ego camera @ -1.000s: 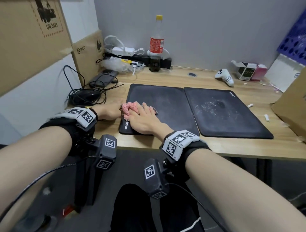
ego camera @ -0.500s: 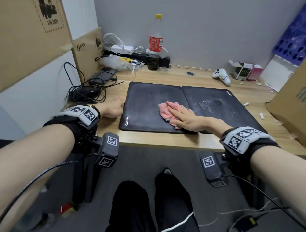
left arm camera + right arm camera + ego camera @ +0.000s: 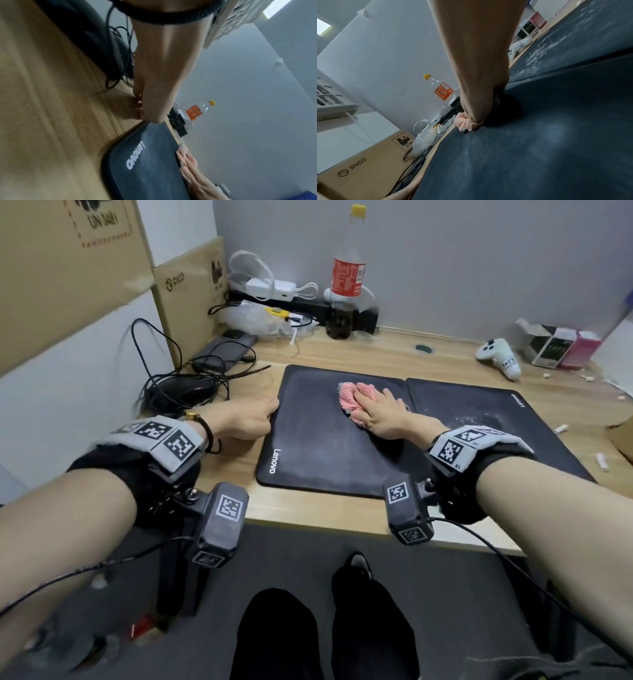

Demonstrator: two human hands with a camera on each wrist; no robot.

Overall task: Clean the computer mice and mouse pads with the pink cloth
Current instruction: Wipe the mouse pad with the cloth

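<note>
A wooden desk point(image 3: 342, 354) carries two black pads side by side. The right hand point(image 3: 383, 416) presses the pink cloth point(image 3: 352, 400) flat-fingered on the left pad point(image 3: 308, 440), far right part. The left hand point(image 3: 239, 422) rests at that pad's left edge; the left wrist view shows its fingers point(image 3: 138, 106) curled, holding nothing. Only the head view shows the black mouse point(image 3: 185, 392) among cables.

Landmark: wooden desk point(image 3: 394, 361)
Bottle point(image 3: 346, 273): back edge, upright
Game controller point(image 3: 500, 358): far right
Small boxes point(image 3: 556, 345): right back corner
Cardboard box point(image 3: 186, 299): left side
Phone point(image 3: 224, 350): left back
</note>
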